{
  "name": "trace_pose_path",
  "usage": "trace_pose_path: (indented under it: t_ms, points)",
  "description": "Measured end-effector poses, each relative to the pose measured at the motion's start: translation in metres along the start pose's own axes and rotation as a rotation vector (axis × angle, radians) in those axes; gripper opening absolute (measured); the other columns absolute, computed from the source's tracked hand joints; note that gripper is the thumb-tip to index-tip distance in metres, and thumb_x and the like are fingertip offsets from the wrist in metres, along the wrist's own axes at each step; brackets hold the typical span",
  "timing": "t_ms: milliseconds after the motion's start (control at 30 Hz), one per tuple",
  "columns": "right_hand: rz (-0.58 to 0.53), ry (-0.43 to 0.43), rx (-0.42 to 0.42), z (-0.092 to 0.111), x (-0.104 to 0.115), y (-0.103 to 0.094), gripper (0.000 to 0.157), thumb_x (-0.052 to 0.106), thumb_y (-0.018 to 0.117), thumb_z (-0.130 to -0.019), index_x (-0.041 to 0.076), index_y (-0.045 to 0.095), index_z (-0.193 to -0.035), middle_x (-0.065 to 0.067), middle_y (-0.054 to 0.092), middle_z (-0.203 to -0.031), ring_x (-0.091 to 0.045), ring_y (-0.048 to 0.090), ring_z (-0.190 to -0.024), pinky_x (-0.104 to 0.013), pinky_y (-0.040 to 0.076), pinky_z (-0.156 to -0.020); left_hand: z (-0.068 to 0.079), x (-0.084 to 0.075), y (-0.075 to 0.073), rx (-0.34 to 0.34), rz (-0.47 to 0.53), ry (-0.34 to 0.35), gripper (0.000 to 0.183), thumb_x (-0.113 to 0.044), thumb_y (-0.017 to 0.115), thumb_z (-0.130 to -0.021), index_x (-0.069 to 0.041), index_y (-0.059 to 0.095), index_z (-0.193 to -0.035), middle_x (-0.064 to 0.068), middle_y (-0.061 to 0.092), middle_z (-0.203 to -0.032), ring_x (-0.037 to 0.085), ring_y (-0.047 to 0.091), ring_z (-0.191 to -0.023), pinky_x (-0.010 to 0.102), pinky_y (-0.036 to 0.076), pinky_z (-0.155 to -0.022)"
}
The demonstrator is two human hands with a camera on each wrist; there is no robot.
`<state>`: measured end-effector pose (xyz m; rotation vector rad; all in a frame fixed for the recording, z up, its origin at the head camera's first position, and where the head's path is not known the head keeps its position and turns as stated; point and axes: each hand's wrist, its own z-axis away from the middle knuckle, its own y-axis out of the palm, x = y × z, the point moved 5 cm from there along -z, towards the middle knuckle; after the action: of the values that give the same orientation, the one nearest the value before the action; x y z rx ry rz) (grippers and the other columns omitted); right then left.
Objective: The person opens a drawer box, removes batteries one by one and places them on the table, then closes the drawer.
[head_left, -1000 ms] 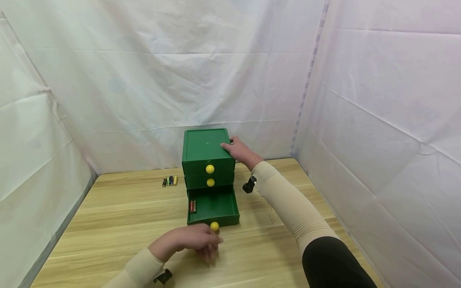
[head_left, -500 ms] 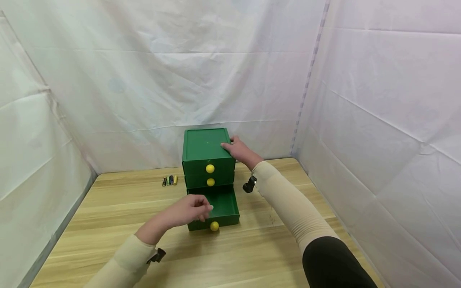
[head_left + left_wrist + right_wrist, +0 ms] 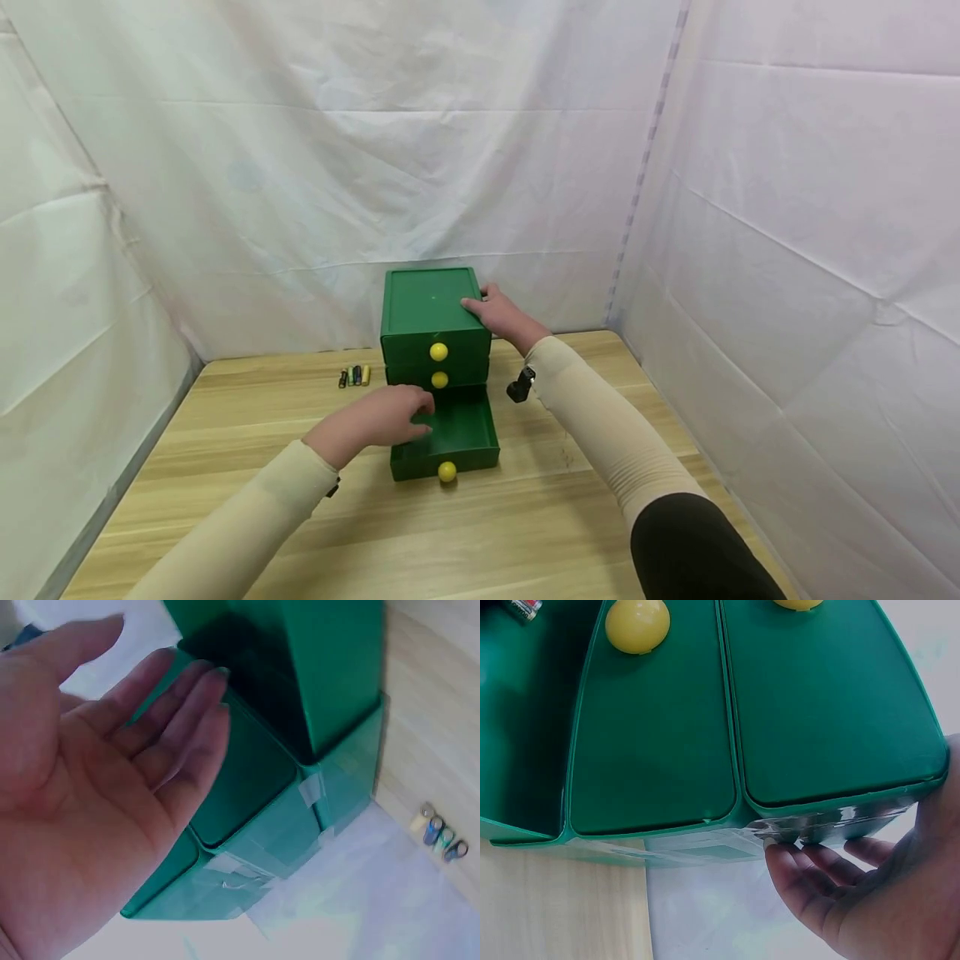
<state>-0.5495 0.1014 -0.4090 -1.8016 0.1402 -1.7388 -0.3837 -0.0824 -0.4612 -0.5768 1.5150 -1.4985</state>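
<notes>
Two hands are working: the left hand (image 3: 381,417), thumb and fingers apart, holding nothing, is moving from the knob (image 3: 447,472) over the open bottom drawer (image 3: 468,427), probably bringing its inside within reach; the right hand (image 3: 504,317) is gripping the box (image 3: 427,302).

I could read no words or numbers on the green drawer box (image 3: 432,300), the small batteries (image 3: 357,376) beside it, or the battery (image 3: 523,607) inside it.
</notes>
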Motion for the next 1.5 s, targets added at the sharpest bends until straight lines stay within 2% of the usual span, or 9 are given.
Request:
trace_pose_path:
  t_ms: [100, 267, 400, 533, 700, 1100, 1300, 1500]
  points:
    - [-0.006, 0.003, 0.002, -0.001, -0.001, 0.0, 0.067, 0.05, 0.052, -0.103, 0.006, 0.028, -0.147, -0.019, 0.045, -0.141, -0.031, 0.053, -0.126, -0.05, 0.044, -0.106, -0.008, 0.003, 0.01, 0.077, -0.12, -0.044, 0.041, -0.036, 0.072, -0.094, -0.013, 0.067, -0.128, 0.001, 0.067, -0.12, 0.016, 0.063, -0.104, 0.04, 0.053, -0.093]
    - [-0.02, 0.005, -0.002, -0.003, -0.003, -0.001, 0.068, 0.051, 0.053, -0.102, 0.007, 0.027, -0.148, -0.019, 0.044, -0.142, -0.032, 0.053, -0.127, -0.051, 0.044, -0.106, -0.021, 0.003, 0.019, 0.114, -0.246, -0.053, 0.042, -0.031, 0.077, -0.09, -0.014, 0.067, -0.126, -0.002, 0.067, -0.11, 0.015, 0.062, -0.095, 0.039, 0.053, -0.09]
    - [0.0, 0.004, 0.001, -0.003, -0.003, 0.0, 0.069, 0.052, 0.053, -0.102, 0.007, 0.027, -0.148, -0.019, 0.045, -0.141, -0.031, 0.052, -0.127, -0.05, 0.043, -0.106, -0.029, 0.003, 0.023, 0.118, -0.316, -0.055, 0.029, -0.026, 0.078, -0.088, -0.015, 0.07, -0.114, -0.005, 0.065, -0.096, 0.013, 0.058, -0.081, 0.036, 0.054, -0.082]
    - [-0.005, -0.001, 0.003, -0.002, -0.002, -0.001, 0.068, 0.051, 0.052, -0.102, 0.006, 0.028, -0.147, -0.018, 0.046, -0.138, -0.03, 0.053, -0.123, -0.05, 0.044, -0.104, -0.034, 0.004, 0.028, 0.156, -0.33, -0.103, 0.007, -0.018, 0.075, -0.089, -0.017, 0.069, -0.094, -0.006, 0.061, -0.08, 0.014, 0.053, -0.069, 0.034, 0.053, -0.071]
    - [-0.012, -0.005, 0.017, 0.001, -0.002, -0.002, 0.067, 0.051, 0.052, -0.103, 0.007, 0.029, -0.147, -0.016, 0.046, -0.138, -0.029, 0.053, -0.121, -0.05, 0.045, -0.101, -0.039, 0.005, 0.03, 0.204, -0.339, -0.167, 0.009, -0.014, 0.072, -0.09, -0.016, 0.067, -0.083, -0.004, 0.058, -0.072, 0.015, 0.05, -0.064, 0.032, 0.051, -0.066]
    - [-0.021, -0.007, 0.019, 0.004, 0.0, -0.001, 0.065, 0.05, 0.052, -0.103, 0.007, 0.028, -0.147, -0.016, 0.044, -0.14, -0.029, 0.051, -0.123, -0.05, 0.044, -0.102, -0.042, 0.013, 0.032, 0.156, -0.383, -0.137, 0.014, -0.012, 0.073, -0.089, -0.015, 0.065, -0.078, -0.003, 0.057, -0.07, 0.015, 0.051, -0.063, 0.032, 0.05, -0.065]
    - [-0.008, -0.005, 0.014, 0.004, -0.002, -0.001, 0.068, 0.053, 0.051, -0.102, 0.009, 0.028, -0.148, -0.014, 0.041, -0.142, -0.028, 0.048, -0.125, -0.051, 0.042, -0.104, -0.041, 0.012, 0.035, 0.122, -0.397, -0.134, 0.018, -0.01, 0.071, -0.092, -0.017, 0.064, -0.076, -0.004, 0.058, -0.07, 0.014, 0.052, -0.063, 0.032, 0.052, -0.067]
    - [-0.02, -0.014, 0.019, 0.003, -0.002, -0.001, 0.064, 0.051, 0.052, -0.103, 0.009, 0.029, -0.146, -0.015, 0.044, -0.138, -0.029, 0.052, -0.121, -0.05, 0.045, -0.1, -0.04, 0.009, 0.036, 0.085, -0.437, -0.111, 0.019, -0.01, 0.071, -0.092, -0.016, 0.064, -0.076, -0.003, 0.058, -0.068, 0.014, 0.052, -0.061, 0.032, 0.053, -0.065]
